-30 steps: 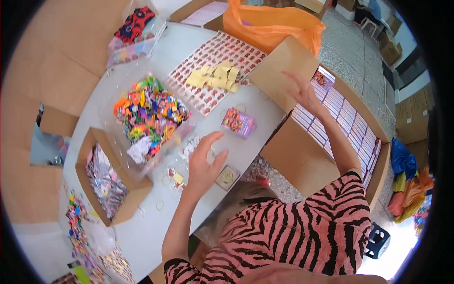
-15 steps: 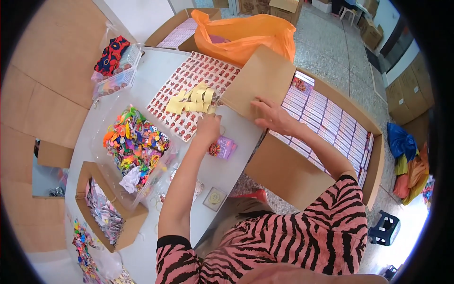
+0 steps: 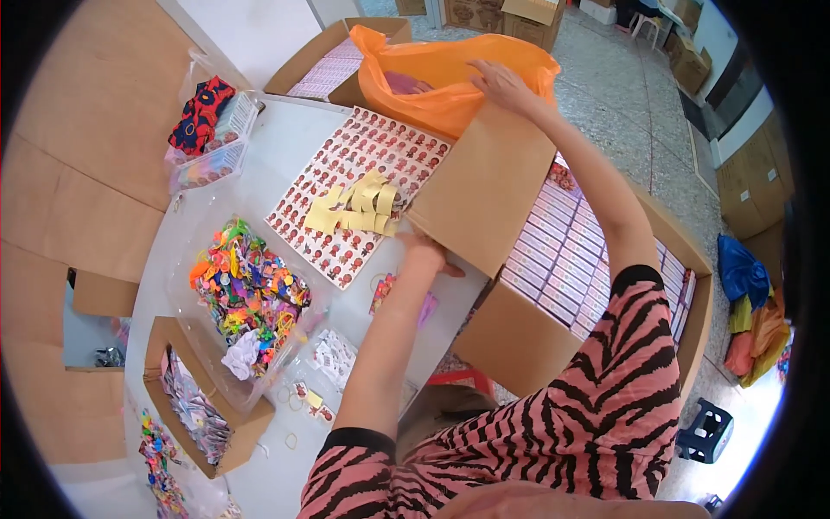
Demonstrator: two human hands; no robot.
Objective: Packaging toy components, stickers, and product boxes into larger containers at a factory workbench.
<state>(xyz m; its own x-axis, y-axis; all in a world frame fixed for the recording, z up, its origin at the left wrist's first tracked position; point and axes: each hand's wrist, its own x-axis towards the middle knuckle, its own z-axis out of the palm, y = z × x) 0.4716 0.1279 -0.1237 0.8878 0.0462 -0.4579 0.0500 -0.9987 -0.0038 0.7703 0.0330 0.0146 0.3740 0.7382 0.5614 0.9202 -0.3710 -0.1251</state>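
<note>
My right hand (image 3: pixel 504 86) is open, its fingers stretched over the rim of the orange plastic bag (image 3: pixel 545 73), just beyond the raised carton flap (image 3: pixel 484 186). By the flap's near corner, my left hand (image 3: pixel 424 253) is low over the table with its thumb spread out; it appears open, though some fingers are hidden. Small purple cards (image 3: pixel 428 309) lie beside the left wrist, partly covered by the forearm. A sheet of character stickers (image 3: pixel 316 177) lies to the left, with peeled yellow strips (image 3: pixel 354 208) on it. The large carton (image 3: pixel 514 342) holds rows of small purple-and-white boxes (image 3: pixel 553 251).
A clear tub of colourful small toys (image 3: pixel 251 285) and a carton of silvery packets (image 3: pixel 192 394) stand on the left. A white basket (image 3: pixel 220 143) sits at the far left. Behind is another box-filled carton (image 3: pixel 333 69). A dark stool (image 3: pixel 705 430) stands on the floor at right.
My right hand has moved away from the carton flap, up to the orange bag. My left hand has shifted slightly right and nearer, beside the flap's corner. The view has shifted a little.
</note>
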